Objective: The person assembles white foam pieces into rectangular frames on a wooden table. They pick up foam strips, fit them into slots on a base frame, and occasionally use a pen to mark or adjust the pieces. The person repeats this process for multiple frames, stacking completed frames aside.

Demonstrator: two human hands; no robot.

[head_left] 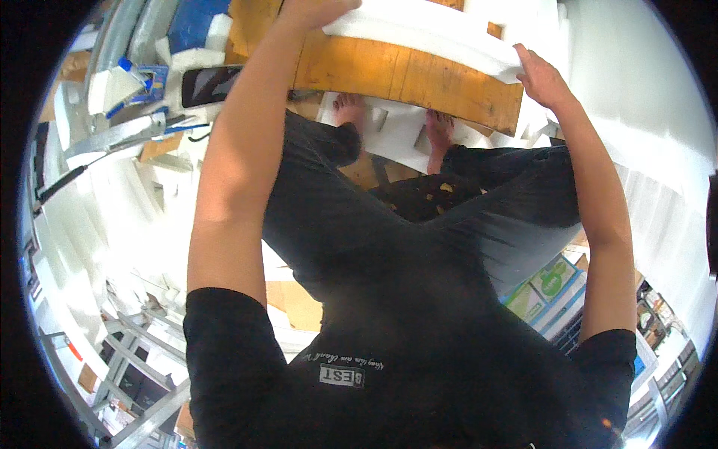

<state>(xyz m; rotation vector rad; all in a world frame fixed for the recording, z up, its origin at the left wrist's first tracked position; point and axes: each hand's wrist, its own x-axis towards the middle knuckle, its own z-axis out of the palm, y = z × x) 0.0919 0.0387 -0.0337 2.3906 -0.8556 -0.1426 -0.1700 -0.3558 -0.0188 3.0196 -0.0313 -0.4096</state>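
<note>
White foam strip [437,31] lies across the wooden counter [374,69], a hand near each end. Right hand [546,77]: fingers pinch the strip's right end. Left hand [320,10]: at the left part, fingers partly cropped, can't tell if pinching. I'd press lightly and evenly; foam probably dents. Dark flat slab [209,87] sits left of the counter.

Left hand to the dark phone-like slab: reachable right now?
Likely yes: nothing seems to lie on the slab, though the left hand would have to come back from the white foam strip.
</note>
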